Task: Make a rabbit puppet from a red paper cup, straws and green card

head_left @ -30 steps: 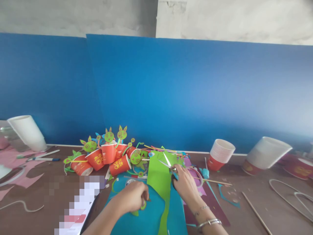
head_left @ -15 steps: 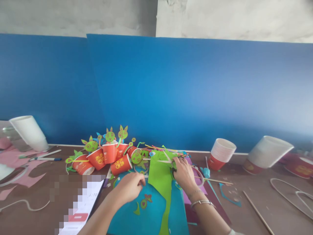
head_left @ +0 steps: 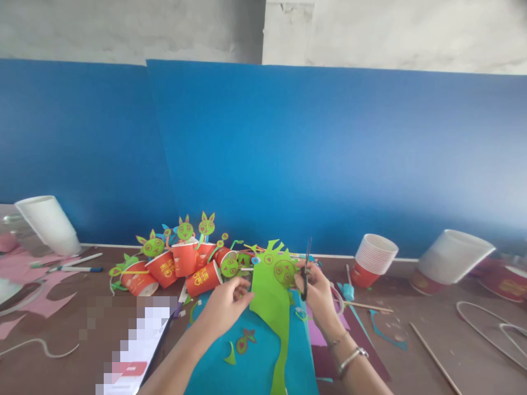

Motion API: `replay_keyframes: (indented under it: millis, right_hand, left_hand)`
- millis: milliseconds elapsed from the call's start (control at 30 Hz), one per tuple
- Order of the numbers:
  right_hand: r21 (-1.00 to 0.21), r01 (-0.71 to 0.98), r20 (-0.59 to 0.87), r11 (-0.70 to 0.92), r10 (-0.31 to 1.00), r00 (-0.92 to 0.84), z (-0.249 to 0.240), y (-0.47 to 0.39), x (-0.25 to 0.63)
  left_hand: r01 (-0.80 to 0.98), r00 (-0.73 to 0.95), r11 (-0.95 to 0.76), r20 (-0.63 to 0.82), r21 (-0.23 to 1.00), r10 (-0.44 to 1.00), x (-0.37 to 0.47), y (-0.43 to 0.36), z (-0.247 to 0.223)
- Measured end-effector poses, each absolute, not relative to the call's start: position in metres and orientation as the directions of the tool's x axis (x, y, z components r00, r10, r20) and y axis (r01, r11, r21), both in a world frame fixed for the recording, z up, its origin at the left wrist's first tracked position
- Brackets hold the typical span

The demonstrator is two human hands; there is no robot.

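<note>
My right hand (head_left: 319, 288) grips a pair of scissors (head_left: 304, 285) by its dark handles, with the blades upright. Just left of it, a green paper sheet (head_left: 267, 296) carries a drawn round face and a small heart in a circle; its top edge is cut ragged, and a long strip trails toward me. My left hand (head_left: 230, 304) is beside the sheet's left edge, fingers loosely bent and apart, with nothing visible in them. Under the green sheet lies blue paper (head_left: 222, 376), bearing small outlined cut-outs (head_left: 242, 343) and a green scrap (head_left: 230, 354).
Red paper cups (head_left: 184, 259) with green animal faces crowd the back left. A phone (head_left: 142, 351) lies left of my left arm. Right of me stand stacked cups (head_left: 374, 258), a white cup stack (head_left: 455, 260) and a wooden stick (head_left: 434, 356). A blue partition (head_left: 308, 153) rises behind.
My right hand has drawn back to the right, and the scissors have turned from pointing left to pointing up, uncovering the drawn face. My left hand has shifted slightly right, its fingers loosening.
</note>
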State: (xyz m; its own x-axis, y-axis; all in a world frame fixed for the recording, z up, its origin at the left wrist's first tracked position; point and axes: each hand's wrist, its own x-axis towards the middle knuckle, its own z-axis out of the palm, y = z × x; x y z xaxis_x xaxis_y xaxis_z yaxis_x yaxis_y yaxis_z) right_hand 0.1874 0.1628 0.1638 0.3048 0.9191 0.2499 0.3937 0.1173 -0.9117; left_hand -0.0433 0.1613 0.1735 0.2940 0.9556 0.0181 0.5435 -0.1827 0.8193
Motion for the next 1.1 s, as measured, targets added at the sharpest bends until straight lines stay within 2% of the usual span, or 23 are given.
replay_keyframes:
  millis: [100,167,300,467,533,633,733,900,1100]
  right_hand:
    - [-0.957,0.239,0.222,0.167,0.948,0.228,0.165,0.157,0.176]
    - [-0.971,0.154,0.207,0.182,0.965,0.162,0.167,0.153,0.171]
    - [-0.981,0.076,0.185,0.18,0.981,0.065,0.172,0.147,0.168]
    - [-0.973,0.089,0.221,0.212,0.969,0.111,0.181,0.138,0.165]
    - [-0.973,0.138,0.188,0.186,0.982,0.001,0.182,0.133,0.161]
    - [-0.973,0.221,0.009,0.072,0.962,-0.274,0.178,0.127,0.152]
    - [-0.988,0.147,-0.096,-0.04,0.911,-0.402,0.171,0.124,0.14]
    - [-0.993,-0.108,-0.005,-0.047,0.934,-0.357,0.164,0.123,0.124]
    - [-0.991,-0.137,0.049,0.008,0.954,-0.297,0.17,0.118,0.119]
  left_hand:
    - [0.218,0.232,-0.047,-0.005,0.975,0.973,-0.037,0.163,0.17]
    - [0.072,0.208,0.028,-0.043,0.997,0.977,-0.034,0.161,0.174]
    - [-0.133,0.08,0.102,-0.091,0.986,0.993,-0.031,0.156,0.185]
    - [-0.35,-0.016,0.123,-0.137,0.929,0.99,-0.031,0.155,0.189]
    - [-0.427,-0.053,0.116,-0.153,0.897,0.987,-0.032,0.156,0.188]
    - [-0.493,-0.082,0.112,-0.175,0.863,0.981,-0.033,0.157,0.187]
    - [-0.53,-0.085,0.116,-0.189,0.84,0.978,-0.029,0.153,0.189]
    - [-0.559,-0.02,0.188,-0.24,0.807,0.97,-0.018,0.14,0.192]
    - [-0.526,0.198,0.363,-0.305,0.769,0.932,-0.009,0.125,0.195]
